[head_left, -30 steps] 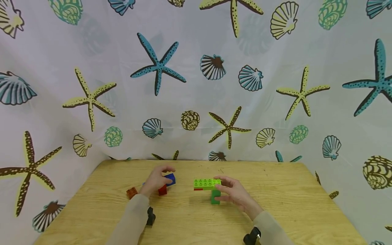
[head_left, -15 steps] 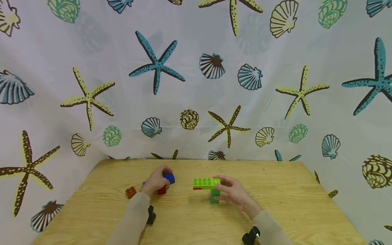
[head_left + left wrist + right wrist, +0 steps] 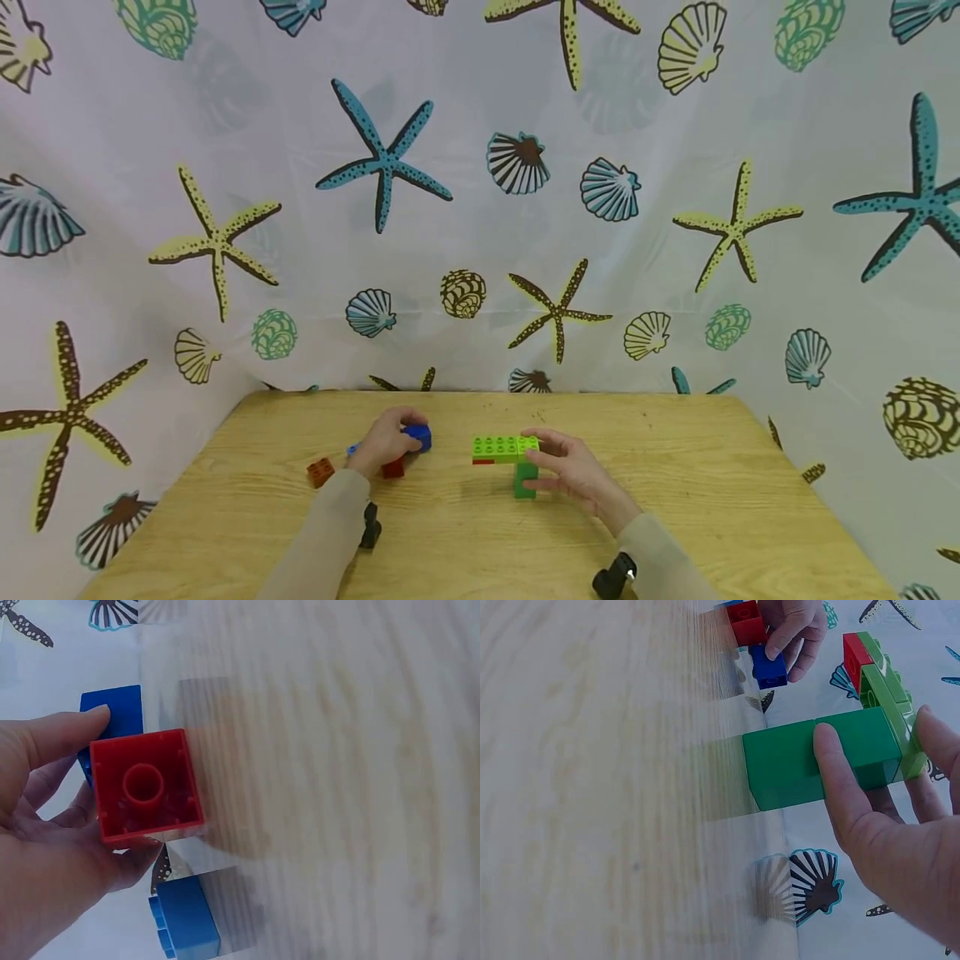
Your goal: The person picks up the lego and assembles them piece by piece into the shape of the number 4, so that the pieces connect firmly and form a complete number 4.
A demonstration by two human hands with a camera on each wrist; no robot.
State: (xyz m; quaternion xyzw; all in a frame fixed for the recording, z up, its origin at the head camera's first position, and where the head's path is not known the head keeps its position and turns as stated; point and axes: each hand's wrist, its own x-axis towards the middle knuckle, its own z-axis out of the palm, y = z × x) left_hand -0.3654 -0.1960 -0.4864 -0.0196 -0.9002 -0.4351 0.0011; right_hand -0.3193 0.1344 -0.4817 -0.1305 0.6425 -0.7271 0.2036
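My left hand (image 3: 386, 437) pinches a dark blue toy brick (image 3: 422, 438) between thumb and fingers at the table's left-middle. In the left wrist view the thumb presses on that brick's side. A red brick (image 3: 146, 784) stands close in front of it, its hollow underside facing that camera. My right hand (image 3: 576, 475) holds a brick build: two stacked green bricks (image 3: 817, 757) carry lime-green pieces (image 3: 495, 448) that overhang to the left. Beneath the overhang's left end sits a red piece (image 3: 855, 661). The thumb lies along the green bricks, and the fingers reach round the lime top.
A lighter blue brick (image 3: 189, 919) lies beside the left hand, mostly hidden by it in the head view. Farther left is an orange-brown brick (image 3: 321, 472). A shell-patterned cloth (image 3: 480, 350) hangs behind the wooden table (image 3: 697, 500).
The dark blue brick has turned and shifted slightly right in my left fingers. The red brick near it has slid slightly left. My right hand keeps its place on the build.
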